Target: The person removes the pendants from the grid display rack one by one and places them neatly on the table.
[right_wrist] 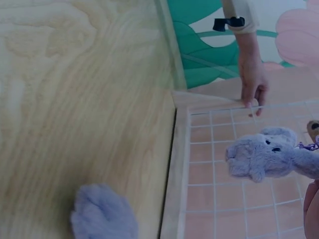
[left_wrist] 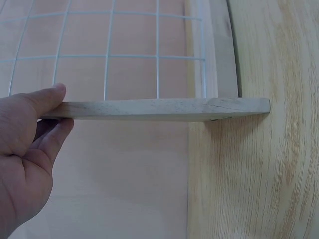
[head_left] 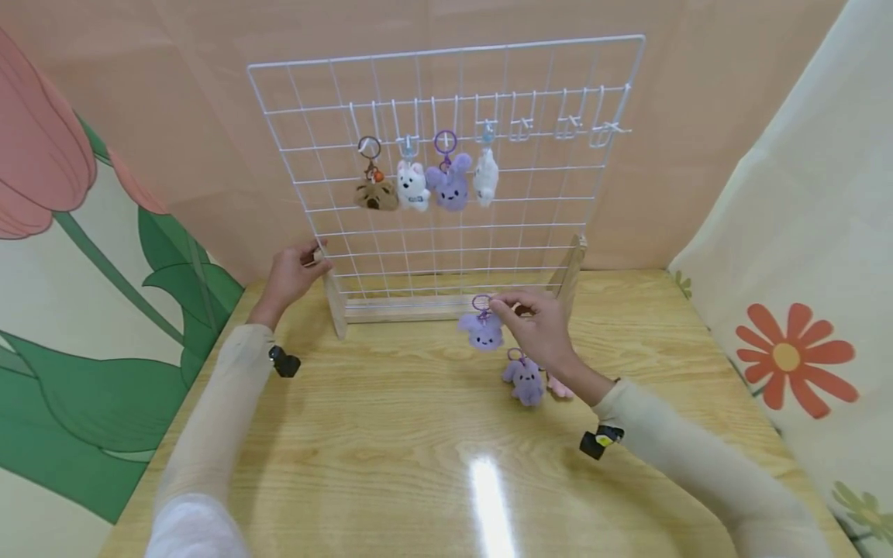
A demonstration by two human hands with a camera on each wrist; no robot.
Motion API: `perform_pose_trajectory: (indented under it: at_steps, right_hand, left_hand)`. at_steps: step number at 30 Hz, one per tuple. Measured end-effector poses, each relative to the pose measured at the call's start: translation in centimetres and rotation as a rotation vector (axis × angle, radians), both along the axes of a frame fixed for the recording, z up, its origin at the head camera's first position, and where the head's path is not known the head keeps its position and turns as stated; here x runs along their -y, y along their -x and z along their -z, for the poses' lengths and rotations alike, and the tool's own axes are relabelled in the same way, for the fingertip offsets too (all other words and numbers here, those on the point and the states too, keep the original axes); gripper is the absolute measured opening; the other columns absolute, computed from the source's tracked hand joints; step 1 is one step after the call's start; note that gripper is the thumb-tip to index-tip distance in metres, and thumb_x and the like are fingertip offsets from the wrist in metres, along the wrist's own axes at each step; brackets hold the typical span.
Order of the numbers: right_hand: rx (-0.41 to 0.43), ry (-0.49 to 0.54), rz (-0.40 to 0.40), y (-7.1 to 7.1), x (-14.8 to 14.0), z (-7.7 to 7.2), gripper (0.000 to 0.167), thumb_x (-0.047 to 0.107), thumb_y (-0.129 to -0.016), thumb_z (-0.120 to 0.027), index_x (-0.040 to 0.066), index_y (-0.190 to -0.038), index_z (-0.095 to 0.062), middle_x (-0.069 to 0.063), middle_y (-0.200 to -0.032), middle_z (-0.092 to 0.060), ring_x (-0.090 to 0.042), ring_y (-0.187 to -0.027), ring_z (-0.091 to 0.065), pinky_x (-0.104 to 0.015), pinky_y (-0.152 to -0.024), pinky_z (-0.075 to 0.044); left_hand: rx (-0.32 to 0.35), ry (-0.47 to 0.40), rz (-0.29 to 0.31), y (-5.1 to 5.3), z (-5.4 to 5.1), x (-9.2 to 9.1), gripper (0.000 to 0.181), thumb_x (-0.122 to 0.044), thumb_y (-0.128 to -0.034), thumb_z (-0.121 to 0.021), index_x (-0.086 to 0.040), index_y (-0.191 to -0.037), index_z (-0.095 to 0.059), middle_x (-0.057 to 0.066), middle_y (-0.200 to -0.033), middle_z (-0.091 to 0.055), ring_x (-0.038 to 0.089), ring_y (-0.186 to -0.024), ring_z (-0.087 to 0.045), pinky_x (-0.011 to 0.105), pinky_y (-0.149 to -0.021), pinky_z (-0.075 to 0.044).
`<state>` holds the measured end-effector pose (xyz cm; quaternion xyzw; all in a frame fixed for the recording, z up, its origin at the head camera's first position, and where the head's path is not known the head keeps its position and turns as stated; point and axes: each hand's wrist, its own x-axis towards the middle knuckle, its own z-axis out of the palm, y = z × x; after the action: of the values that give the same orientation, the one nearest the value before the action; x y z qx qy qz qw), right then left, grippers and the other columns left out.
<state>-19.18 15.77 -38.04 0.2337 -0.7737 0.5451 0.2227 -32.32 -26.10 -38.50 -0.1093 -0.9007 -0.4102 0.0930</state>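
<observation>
My left hand (head_left: 294, 273) pinches the top of the wooden side post (left_wrist: 149, 108) at the rack's left end, thumb on one side and fingers on the other. My right hand (head_left: 537, 325) pinches the purple ring of a purple plush keychain (head_left: 484, 333), which hangs in front of the rack's lower right part. In the right wrist view that plush (right_wrist: 264, 153) shows large, with only a bit of the hand at the edge. Below the right hand, another purple plush (head_left: 526, 381) lies on the table beside a pink one (head_left: 560, 387), partly hidden by the hand.
The white grid rack (head_left: 446, 225) stands at the table's back. From its hooks hang a brown plush (head_left: 377, 195), a white one (head_left: 413, 186), a purple one (head_left: 451, 186) and another white one (head_left: 486, 178). Further right are bare hooks (head_left: 568, 128). Flowered cloths flank the table (head_left: 391, 434).
</observation>
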Motion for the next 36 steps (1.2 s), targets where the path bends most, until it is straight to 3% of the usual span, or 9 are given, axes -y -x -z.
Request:
perform_pose_trajectory:
  at_steps: [6, 11, 19, 23, 26, 30, 36]
  right_hand:
    - [0.077, -0.033, -0.021, -1.0, -0.2, 1.4, 0.007, -0.002, -0.094, -0.07, -0.006, -0.097, -0.076, -0.016, -0.092, -0.075, -0.009, -0.083, -0.061, -0.019, -0.074, -0.055]
    - [0.128, -0.063, -0.021, -1.6, -0.5, 2.3, 0.008, 0.0, -0.095, -0.071, -0.005, -0.099, -0.076, -0.013, -0.093, -0.075, -0.011, -0.079, -0.063, -0.02, -0.07, -0.057]
    - [0.178, -0.1, -0.016, -2.8, -0.9, 3.5, 0.007, 0.004, -0.095, -0.072, 0.0, -0.097, -0.077, -0.01, -0.096, -0.076, -0.005, -0.087, -0.062, -0.02, -0.074, -0.057]
    - [0.236, -0.113, -0.02, -3.5, -1.1, 3.9, 0.007, 0.006, -0.095, -0.073, 0.001, -0.096, -0.078, -0.01, -0.098, -0.076, -0.012, -0.085, -0.064, -0.026, -0.073, -0.059]
    - [0.255, -0.121, -0.024, -4.1, -1.1, 4.0, 0.007, 0.006, -0.094, -0.073, 0.001, -0.096, -0.078, -0.01, -0.098, -0.076, -0.016, -0.082, -0.064, -0.025, -0.07, -0.058]
    - [0.238, -0.139, -0.03, -4.5, -1.2, 4.5, 0.006, 0.004, -0.093, -0.074, 0.0, -0.094, -0.078, -0.009, -0.095, -0.076, -0.01, -0.078, -0.063, -0.02, -0.066, -0.055]
    - [0.218, -0.155, -0.03, -3.8, -2.0, 8.0, 0.005, 0.0, -0.091, -0.075, 0.002, -0.094, -0.079, -0.008, -0.091, -0.075, -0.012, -0.073, -0.061, -0.023, -0.06, -0.055]
  left_hand:
    - [-0.007, 0.011, -0.001, 0.0, 0.0, 0.0, 0.05, -0.014, -0.0987, -0.07, 0.002, -0.144, -0.056, 0.027, -0.133, -0.063, 0.038, -0.124, -0.062, 0.041, -0.097, -0.058]
    - [-0.007, 0.005, -0.006, 0.0, 0.0, 0.0, 0.05, -0.014, -0.0985, -0.07, 0.003, -0.143, -0.056, 0.026, -0.129, -0.065, 0.037, -0.123, -0.063, 0.031, -0.093, -0.06]
    - [-0.009, -0.009, -0.002, 0.1, -0.2, 0.1, 0.049, -0.012, -0.0982, -0.071, 0.005, -0.142, -0.056, 0.026, -0.124, -0.067, 0.037, -0.122, -0.064, 0.021, -0.089, -0.058]
    - [-0.007, -0.007, -0.007, 0.0, -0.2, 0.0, 0.049, -0.012, -0.0978, -0.071, 0.004, -0.142, -0.057, 0.026, -0.124, -0.068, 0.037, -0.122, -0.064, 0.019, -0.088, -0.057]
    - [0.002, -0.006, -0.013, 0.0, -0.2, 0.0, 0.05, -0.013, -0.0979, -0.071, 0.004, -0.143, -0.056, 0.025, -0.127, -0.067, 0.036, -0.123, -0.064, 0.022, -0.09, -0.058]
    - [0.006, -0.007, -0.012, 0.0, -0.2, 0.0, 0.051, -0.014, -0.0983, -0.071, 0.004, -0.143, -0.055, 0.026, -0.127, -0.067, 0.036, -0.123, -0.063, 0.024, -0.091, -0.059]
    - [-0.003, -0.003, -0.002, 0.0, -0.2, -0.1, 0.049, -0.012, -0.098, -0.071, 0.004, -0.142, -0.056, 0.026, -0.127, -0.067, 0.037, -0.122, -0.064, 0.035, -0.094, -0.059]
